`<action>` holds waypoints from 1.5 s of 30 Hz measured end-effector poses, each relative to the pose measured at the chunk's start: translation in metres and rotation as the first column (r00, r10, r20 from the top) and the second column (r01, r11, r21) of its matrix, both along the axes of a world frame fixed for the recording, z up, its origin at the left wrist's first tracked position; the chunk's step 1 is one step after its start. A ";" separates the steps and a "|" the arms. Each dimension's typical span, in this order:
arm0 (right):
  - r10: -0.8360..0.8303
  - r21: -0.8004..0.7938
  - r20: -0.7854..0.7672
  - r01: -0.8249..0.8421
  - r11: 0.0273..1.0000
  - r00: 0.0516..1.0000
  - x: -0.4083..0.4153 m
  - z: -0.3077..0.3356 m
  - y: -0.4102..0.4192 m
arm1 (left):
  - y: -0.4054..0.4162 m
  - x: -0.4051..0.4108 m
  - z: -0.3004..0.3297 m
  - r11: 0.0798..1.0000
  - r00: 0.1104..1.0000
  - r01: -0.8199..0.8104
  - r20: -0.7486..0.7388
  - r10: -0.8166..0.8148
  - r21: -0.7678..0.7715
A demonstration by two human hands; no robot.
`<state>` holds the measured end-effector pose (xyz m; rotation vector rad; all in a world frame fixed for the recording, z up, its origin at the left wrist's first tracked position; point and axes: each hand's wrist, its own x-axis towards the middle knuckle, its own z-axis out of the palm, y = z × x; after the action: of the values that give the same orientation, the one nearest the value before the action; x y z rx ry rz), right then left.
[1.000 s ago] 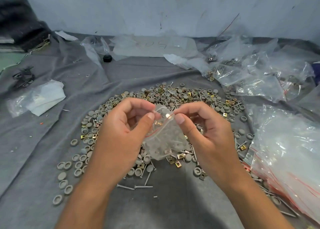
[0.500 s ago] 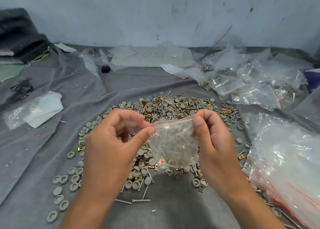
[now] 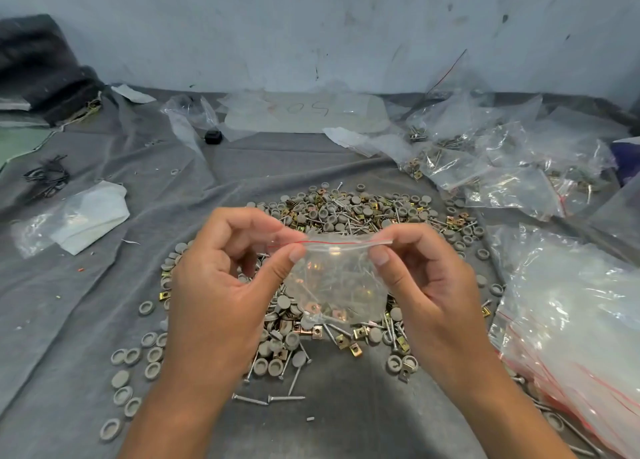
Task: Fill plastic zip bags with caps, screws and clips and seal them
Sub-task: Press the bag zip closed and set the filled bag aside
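Observation:
A small clear zip bag (image 3: 341, 282) with a red line along its top strip hangs upright between my hands above the pile. Screws, brass clips and grey caps lie inside it at the bottom. My left hand (image 3: 221, 285) pinches the strip's left end between thumb and forefinger. My right hand (image 3: 426, 285) pinches the right end the same way. Under the bag spreads a heap of grey caps, screws and brass clips (image 3: 349, 212) on a grey cloth (image 3: 104, 320).
A stack of empty zip bags (image 3: 571, 320) lies at the right. Filled bags (image 3: 502, 171) are piled at the back right. A white folded bag (image 3: 86, 219) and black clips (image 3: 46, 176) lie left. A wall closes off the back.
The bag has turned from tilted to upright with its strip stretched level. My hands have drawn apart to the strip's two ends.

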<state>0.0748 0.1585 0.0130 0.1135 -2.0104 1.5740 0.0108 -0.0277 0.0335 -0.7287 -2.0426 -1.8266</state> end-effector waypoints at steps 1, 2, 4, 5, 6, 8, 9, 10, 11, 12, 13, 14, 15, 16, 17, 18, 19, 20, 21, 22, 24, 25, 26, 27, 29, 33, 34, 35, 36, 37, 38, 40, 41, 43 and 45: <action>-0.004 -0.006 -0.009 0.004 1.000 1.000 0.000 0.001 0.000 | 0.000 0.000 0.000 1.000 1.000 0.004 0.008 -0.004 -0.009; -0.008 -0.006 -0.015 0.008 1.000 1.000 0.001 0.001 0.001 | -0.001 0.000 0.000 1.000 1.000 0.007 0.012 -0.007 -0.017; -0.012 0.007 -0.012 0.013 1.000 1.000 0.001 0.001 0.001 | -0.001 0.000 0.001 1.000 1.000 0.012 0.014 -0.011 -0.020; -0.016 0.014 -0.007 0.016 1.000 1.000 0.001 0.001 0.001 | -0.001 0.000 0.001 1.000 1.000 0.013 0.015 -0.013 -0.018; -0.020 0.018 -0.003 0.020 1.000 1.000 0.001 0.001 0.001 | -0.001 0.000 0.002 1.000 1.000 0.015 0.018 -0.015 -0.017; -0.026 0.010 0.003 0.026 1.000 1.000 0.001 0.000 0.002 | -0.001 0.001 0.003 1.000 0.999 0.025 0.026 -0.024 -0.007; -0.025 -0.002 0.007 0.025 1.000 1.000 0.001 0.000 0.002 | -0.001 0.001 0.003 1.000 0.999 0.028 0.029 -0.028 0.003; -0.020 -0.015 0.011 0.020 1.000 1.000 0.001 0.000 0.002 | -0.001 0.001 0.003 1.000 0.999 0.028 0.030 -0.028 0.014; -0.010 -0.024 0.015 0.011 1.000 1.000 0.001 0.001 0.001 | -0.001 0.001 0.003 0.999 0.999 0.024 0.031 -0.025 0.023; 0.005 -0.031 0.020 -0.005 1.000 1.000 0.001 0.001 0.001 | -0.001 0.002 0.002 0.999 0.999 0.023 0.034 -0.024 0.031; 0.025 -0.039 0.030 -0.024 0.999 0.999 0.002 0.000 0.000 | 0.000 0.002 0.002 0.999 0.999 0.026 0.038 -0.028 0.043; 0.047 -0.049 0.045 -0.044 0.998 0.998 0.002 0.000 -0.001 | 0.001 0.002 0.001 0.998 0.998 0.034 0.042 -0.036 0.058; 0.065 -0.060 0.064 -0.061 0.996 0.996 0.002 -0.001 -0.001 | 0.002 0.002 0.001 0.997 0.998 0.044 0.046 -0.047 0.068; 0.077 -0.067 0.084 -0.071 0.995 0.994 0.002 -0.001 -0.002 | 0.003 0.001 0.000 0.996 0.997 0.052 0.049 -0.056 0.072; 0.079 -0.066 0.099 -0.073 0.995 0.992 0.001 -0.002 -0.003 | 0.003 0.001 0.000 0.996 0.997 0.059 0.053 -0.063 0.073; 0.074 -0.057 0.107 -0.068 0.996 0.991 0.001 -0.002 -0.004 | 0.003 0.000 -0.001 0.995 0.996 0.062 0.058 -0.067 0.072; 0.065 -0.046 0.110 -0.060 0.997 0.992 0.001 -0.002 -0.005 | 0.003 -0.001 -0.001 0.995 0.996 0.064 0.061 -0.068 0.071; 0.054 -0.037 0.112 -0.050 0.998 0.992 0.000 -0.001 -0.006 | 0.002 -0.001 -0.002 0.995 0.995 0.066 0.064 -0.070 0.070; 0.044 -0.035 0.114 -0.040 0.999 0.992 0.000 -0.001 -0.007 | 0.002 -0.001 -0.002 0.995 0.995 0.071 0.067 -0.076 0.069; 0.038 -0.034 0.117 -0.034 0.999 0.992 0.000 -0.001 -0.007 | 0.002 -0.001 -0.003 0.995 0.994 0.079 0.071 -0.083 0.064; 0.031 -0.012 0.126 -0.030 0.999 0.991 0.001 -0.001 -0.007 | 0.004 0.000 -0.005 0.994 0.992 0.103 0.074 -0.104 0.026; 0.028 0.015 0.132 -0.031 0.999 0.991 0.001 -0.001 -0.007 | 0.005 0.001 -0.007 0.994 0.992 0.109 0.068 -0.109 -0.004; 0.026 0.043 0.138 -0.033 0.999 0.990 0.002 0.000 -0.008 | 0.007 0.002 -0.008 0.994 0.993 0.107 0.059 -0.105 -0.037; 0.023 0.067 0.143 -0.033 0.997 0.989 0.003 0.000 -0.009 | 0.008 0.002 -0.008 0.993 0.994 0.101 0.051 -0.098 -0.065; 0.015 0.093 0.151 -0.030 0.995 0.988 0.004 0.001 -0.010 | 0.008 0.003 -0.009 0.990 0.995 0.091 0.037 -0.088 -0.110; 0.030 0.106 0.167 -0.048 0.993 0.986 0.007 0.003 -0.011 | 0.007 0.005 -0.009 0.981 0.997 0.072 0.008 -0.072 -0.181; 0.026 0.118 0.164 -0.045 0.992 0.986 0.007 0.005 -0.011 | 0.007 0.005 -0.009 0.980 0.997 0.073 0.013 -0.072 -0.183; 0.022 0.131 0.165 -0.044 0.990 0.986 0.008 0.006 -0.012 | 0.007 0.006 -0.009 0.980 0.997 0.081 0.023 -0.078 -0.183; 0.021 0.143 0.168 -0.045 0.989 0.986 0.008 0.007 -0.012 | 0.008 0.007 -0.008 0.978 0.995 0.093 0.033 -0.089 -0.185; 0.021 0.153 0.169 -0.047 0.987 0.985 0.008 0.007 -0.012 | 0.008 0.007 -0.008 0.976 0.994 0.104 0.036 -0.099 -0.192; 0.017 0.161 0.168 -0.045 0.986 0.986 0.008 0.006 -0.012 | 0.009 0.008 -0.007 0.973 0.994 0.111 0.032 -0.106 -0.200; 0.004 0.163 0.155 -0.029 0.986 0.988 0.007 0.005 -0.012 | 0.010 0.010 -0.006 0.972 0.992 0.125 0.033 -0.121 -0.201; -0.004 0.161 0.142 -0.020 0.987 0.990 0.007 0.004 -0.012 | 0.010 0.010 -0.006 0.972 0.991 0.132 0.041 -0.126 -0.196; -0.008 0.144 0.120 -0.010 0.989 0.993 0.008 0.003 -0.014 | 0.011 0.011 -0.006 0.972 0.990 0.139 0.062 -0.130 -0.188; -0.006 0.135 0.108 -0.009 0.991 0.994 0.008 0.002 -0.015 | 0.012 0.012 -0.005 0.971 0.987 0.151 0.077 -0.138 -0.185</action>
<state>0.0827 0.1434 0.0149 0.0840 -2.2016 1.4718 0.0227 -0.0159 0.0283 -0.9039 -2.2844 -1.7661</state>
